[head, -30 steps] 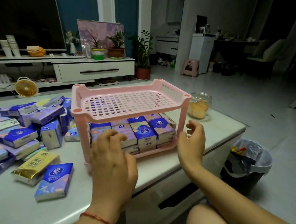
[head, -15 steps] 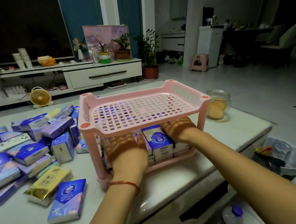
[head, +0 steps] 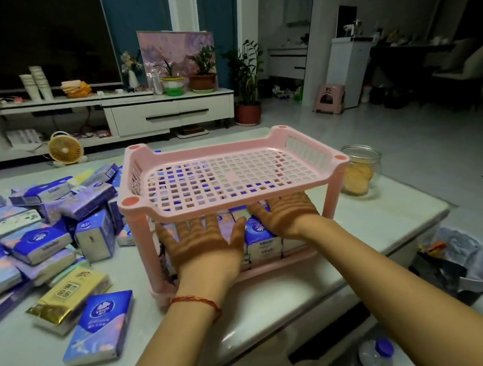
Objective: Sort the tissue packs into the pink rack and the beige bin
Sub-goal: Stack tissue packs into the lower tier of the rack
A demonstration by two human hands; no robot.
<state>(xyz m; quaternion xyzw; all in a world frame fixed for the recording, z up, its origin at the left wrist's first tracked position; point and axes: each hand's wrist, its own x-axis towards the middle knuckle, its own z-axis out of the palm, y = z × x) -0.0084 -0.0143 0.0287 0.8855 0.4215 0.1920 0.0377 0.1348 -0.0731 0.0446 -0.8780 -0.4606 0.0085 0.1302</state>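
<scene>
Resting flat with fingers spread, left hand (head: 202, 243) and right hand (head: 288, 212) press blue-and-purple tissue packs (head: 262, 238) inside the pink plastic two-tier lattice rack (head: 263, 150).

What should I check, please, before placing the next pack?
1. Hands free: left hand and right hand lie flat on the shelved packs, holding nothing: ok.
2. Lower shelf room: front row looks full: not ok.
3. Top shelf bare: ok.
4. Rack upright on the table: ok.
5. Loose pile at left, near: ok.
6. Bin's place: not in view: cannot tell.
</scene>
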